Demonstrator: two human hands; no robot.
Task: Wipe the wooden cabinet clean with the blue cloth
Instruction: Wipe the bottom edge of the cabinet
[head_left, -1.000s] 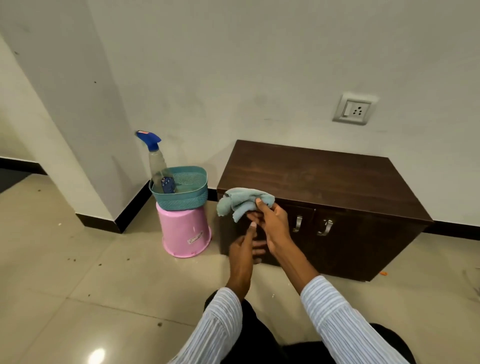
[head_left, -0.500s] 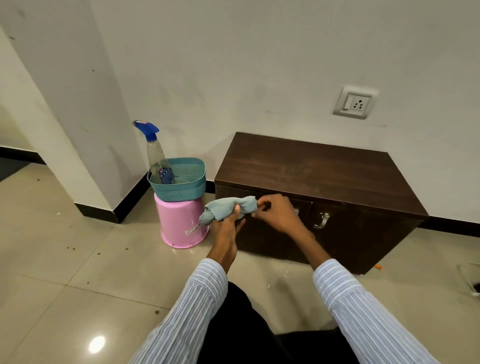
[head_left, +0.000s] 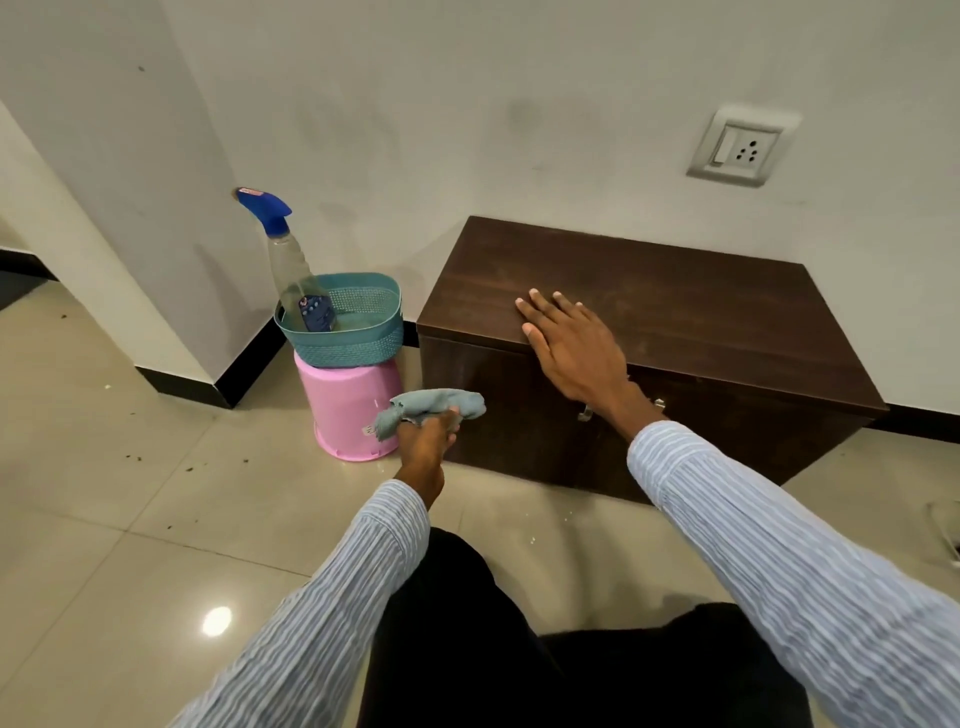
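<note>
A dark wooden cabinet (head_left: 675, 291) stands against the wall, its long axis running left to right. The right hand (head_left: 576, 345) lies flat on its top, fingers spread. The left hand (head_left: 428, 434), nearer the cabinet's left front corner, has its fingers closed around the bunched blue cloth (head_left: 431, 408), held just before the front face.
</note>
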